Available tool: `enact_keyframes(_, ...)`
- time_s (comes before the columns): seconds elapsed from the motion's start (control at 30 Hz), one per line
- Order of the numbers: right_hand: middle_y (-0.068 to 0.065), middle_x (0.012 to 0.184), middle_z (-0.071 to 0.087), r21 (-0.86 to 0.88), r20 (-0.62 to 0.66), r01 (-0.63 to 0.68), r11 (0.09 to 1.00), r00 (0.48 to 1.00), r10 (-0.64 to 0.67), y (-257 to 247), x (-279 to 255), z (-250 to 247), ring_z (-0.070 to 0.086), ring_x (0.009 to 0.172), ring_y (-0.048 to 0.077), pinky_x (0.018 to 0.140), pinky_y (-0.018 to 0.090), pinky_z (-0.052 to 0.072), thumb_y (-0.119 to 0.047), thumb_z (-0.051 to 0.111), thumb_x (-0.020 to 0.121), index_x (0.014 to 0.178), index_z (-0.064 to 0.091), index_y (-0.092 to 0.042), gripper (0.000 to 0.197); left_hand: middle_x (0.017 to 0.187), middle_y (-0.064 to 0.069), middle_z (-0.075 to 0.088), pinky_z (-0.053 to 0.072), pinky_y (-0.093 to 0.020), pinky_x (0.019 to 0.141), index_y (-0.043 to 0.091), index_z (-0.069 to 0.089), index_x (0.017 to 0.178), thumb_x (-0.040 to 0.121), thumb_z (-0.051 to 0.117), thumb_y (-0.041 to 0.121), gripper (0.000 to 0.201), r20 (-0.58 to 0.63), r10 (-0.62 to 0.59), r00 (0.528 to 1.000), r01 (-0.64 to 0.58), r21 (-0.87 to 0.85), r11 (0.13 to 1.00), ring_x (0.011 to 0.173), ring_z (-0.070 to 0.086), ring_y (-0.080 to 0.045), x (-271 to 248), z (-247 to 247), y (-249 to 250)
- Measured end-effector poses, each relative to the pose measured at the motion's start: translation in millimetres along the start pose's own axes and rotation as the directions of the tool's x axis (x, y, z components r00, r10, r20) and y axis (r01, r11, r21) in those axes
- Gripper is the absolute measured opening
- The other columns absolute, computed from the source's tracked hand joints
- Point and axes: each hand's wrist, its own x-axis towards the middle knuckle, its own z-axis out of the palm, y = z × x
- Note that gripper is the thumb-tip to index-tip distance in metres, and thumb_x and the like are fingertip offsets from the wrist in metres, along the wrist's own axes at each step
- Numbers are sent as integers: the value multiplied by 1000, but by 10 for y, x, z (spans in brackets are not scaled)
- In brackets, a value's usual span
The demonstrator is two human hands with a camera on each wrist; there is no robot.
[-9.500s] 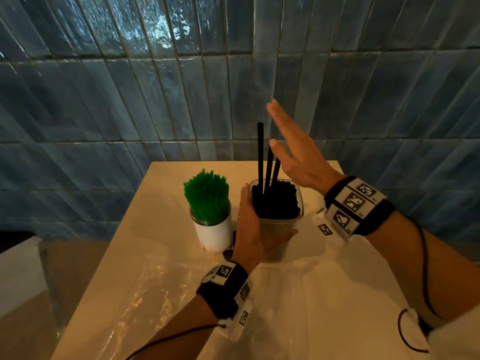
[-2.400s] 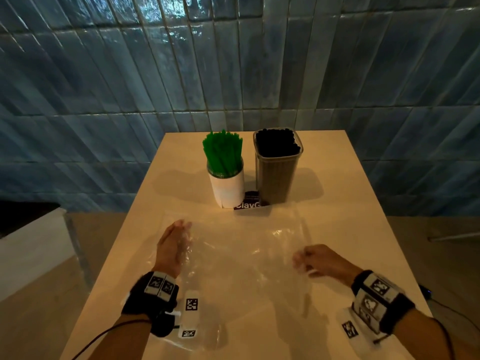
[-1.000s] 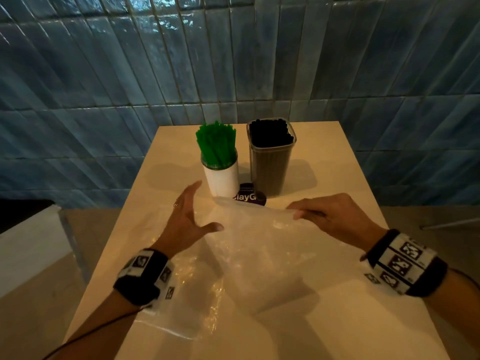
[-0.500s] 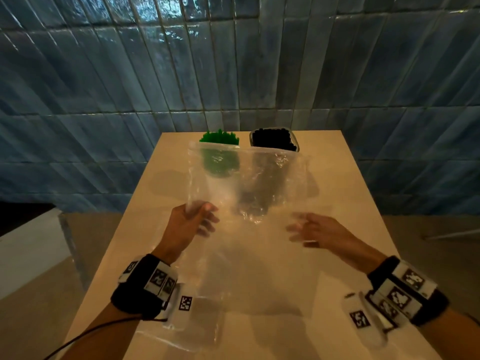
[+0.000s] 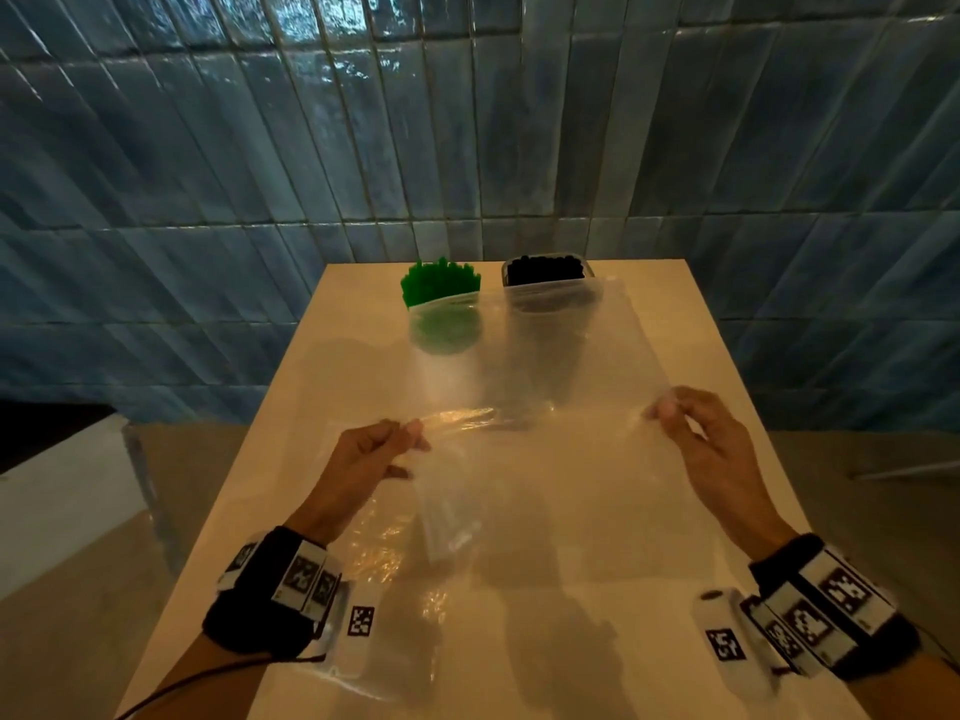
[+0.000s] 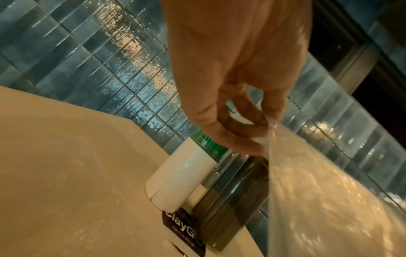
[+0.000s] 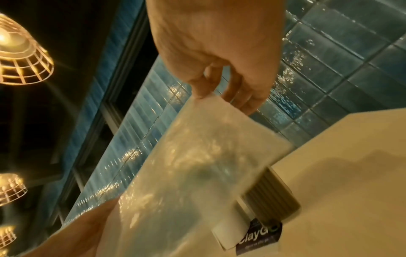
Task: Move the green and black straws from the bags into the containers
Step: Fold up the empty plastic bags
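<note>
Presently both hands hold one clear bag point(image 5: 540, 366) stretched above the table point(image 5: 727, 387). Left hand point(image 5: 363, 454) pinches the bag's left edge between thumb and curled fingers point(image 6: 232, 137); the remaining fingers are folded under. Right hand point(image 5: 701, 433) pinches the opposite edge between thumb and forefinger, the other fingers point(image 7: 246, 97) loosely extended and touching nothing visible. The bag is lifted off the table and spans the gap between the two hands; no straws show inside it.

Green straws point(image 5: 441, 280) stand upright in a white cup point(image 6: 182, 175) at the far end of the table. Black straws point(image 5: 545, 267) stand upright in a clear tub point(image 6: 232, 196) just right of the cup, the two containers touching or nearly so; which cannot be told. The bag's far edge hangs in front of both containers, between them and the hands.

A second bag point(image 5: 395, 569) lies flat on the table beneath the left wrist, crumpled and apparently empty. A dark label point(image 7: 261, 234) reading "ClayG" lies on the table at the base of the containers. Tiled wall point(image 5: 467, 122) stands behind the table.
</note>
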Motion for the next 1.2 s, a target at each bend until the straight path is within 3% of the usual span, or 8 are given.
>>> enact_keyframes(0.1,3,124,50,-22,-31,129,991,991,-130,-89,15,-42,53,110,11,91,29,45,-49,55,87,80,63,-48,10,140,14,42,36,-18,95,24,76,71,80,58,44,28,-15,258,966,-249,208,946,125,41,0,-43,-24,71)
enact_keyframes(0.23,-22,108,59,54,-104,271,961,959,-265,-272,76,-95,55,98,-1,89,16,44,-36,48,87,101,61,-33,19,124,17,61,34,-20,104,10,74,73,88,47,39,42,11,383,924,-383,69,921,120,51,-2,-111,24,320)
enact_keyframes(0.4,-14,84,65,119,-69,217,969,975,-210,-301,155,-69,58,83,1,79,24,48,-23,43,98,75,61,-37,33,92,-2,72,54,-31,76,30,73,95,76,60,64,42,-57,274,960,-280,-162,946,88,69,-22,-82,152,413)
enact_keyframes(0.53,-8,85,68,129,1,128,983,992,-129,-305,167,2,65,75,5,66,21,55,-25,43,95,98,60,-30,18,101,-4,69,56,-36,55,42,45,126,88,58,33,42,41,204,978,-196,-137,971,77,70,-28,-76,240,405)
enact_keyframes(0.63,-8,90,68,172,121,-44,984,992,23,-248,175,1,67,72,6,59,25,56,-29,51,95,108,56,-31,14,106,-4,69,56,-49,62,48,20,142,85,59,24,73,116,123,986,-112,-102,988,70,68,-28,-55,251,315)
enact_keyframes(0.73,3,92,70,206,141,-167,964,980,140,-168,148,18,68,67,18,53,29,54,-62,61,75,111,52,-25,52,113,-5,67,52,-62,72,60,21,133,80,65,23,78,113,60,992,-46,-129,991,76,67,-29,-46,276,237)
enact_keyframes(0.93,4,89,68,219,76,-291,931,957,281,-24,125,50,68,60,15,50,26,56,-13,52,93,119,41,-20,29,123,-1,60,57,-43,58,56,2,140,77,68,25,96,166,-1,986,-1,10,1000,71,69,-24,-15,302,95)
enact_keyframes(1.2,-3,104,61,-144,252,-521,841,803,540,455,84,-67,60,81,9,59,24,49,-43,45,96,121,47,-21,33,112,-1,64,54,-29,53,56,-19,136,74,78,11,123,280,-162,946,122,158,980,76,70,-20,103,415,-335)
